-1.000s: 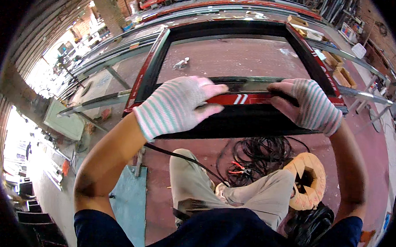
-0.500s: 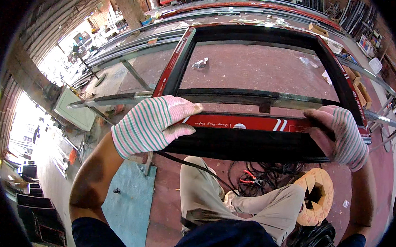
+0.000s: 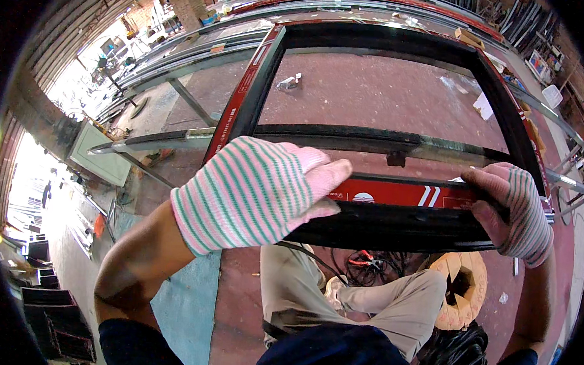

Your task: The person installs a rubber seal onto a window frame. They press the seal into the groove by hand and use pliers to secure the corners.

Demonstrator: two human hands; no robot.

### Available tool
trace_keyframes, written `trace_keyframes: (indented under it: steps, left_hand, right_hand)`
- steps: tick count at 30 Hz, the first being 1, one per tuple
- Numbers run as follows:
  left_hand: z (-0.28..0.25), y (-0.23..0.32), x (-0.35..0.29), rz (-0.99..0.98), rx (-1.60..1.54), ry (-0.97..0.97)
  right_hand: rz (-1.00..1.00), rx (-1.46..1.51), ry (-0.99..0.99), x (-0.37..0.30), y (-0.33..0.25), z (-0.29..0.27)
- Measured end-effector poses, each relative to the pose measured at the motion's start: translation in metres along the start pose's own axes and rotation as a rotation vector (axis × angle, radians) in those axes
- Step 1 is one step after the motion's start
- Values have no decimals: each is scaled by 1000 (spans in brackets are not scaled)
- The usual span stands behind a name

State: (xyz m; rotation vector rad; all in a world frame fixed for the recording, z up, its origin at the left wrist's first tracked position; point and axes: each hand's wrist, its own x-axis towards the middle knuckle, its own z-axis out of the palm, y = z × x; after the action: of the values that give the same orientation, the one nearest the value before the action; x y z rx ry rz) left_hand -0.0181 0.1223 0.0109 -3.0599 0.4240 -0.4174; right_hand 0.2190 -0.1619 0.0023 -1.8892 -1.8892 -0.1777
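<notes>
Both hands wear striped knit gloves and grip the near rail of a black and red metal frame (image 3: pixel 396 214). On the left side, the left hand (image 3: pixel 255 194) lies flat over the rail with its fingers folded around the front edge, close to the frame's left corner. Across to the right, the right hand (image 3: pixel 518 211) wraps the same rail at its right end, fingers curled over the top and thumb out of sight beneath. The frame stands out in front of the person's chest above the knees, its far end reaching away over the reddish floor (image 3: pixel 376 88), and a clear glass strip (image 3: pixel 294 138) crosses it partway up.

As a judgement, the frame looks long and heavy for a hold at one end only, so it could tip or twist out of the gloves, and knit fabric may slide on painted metal. The glass strip could crack or shift if the frame is jolted. Cables (image 3: pixel 367 262) lie on the floor by the feet and could catch a step.

No container with visible contents shows; the pale coiled ring (image 3: pixel 461 290) on the right has an open, dark middle
</notes>
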Motion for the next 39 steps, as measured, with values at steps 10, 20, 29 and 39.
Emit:
trace_keyframes:
  steps: [10, 20, 29, 39]
  left_hand:
    - [12, 12, 27, -80, -175, -14]
    - [-11, -20, -47, -215, -242, -18]
    - [-4, -1, -18, -195, -216, -75]
    - [-1, 38, 47, -165, -245, -178]
  right_hand:
    - [33, -25, -7, -4, 0, -1]
    - [-54, -34, 11, -2, 0, 0]
    - [19, -102, -4, -15, 12, -13]
    - [217, -42, 112, -54, 42, -25]
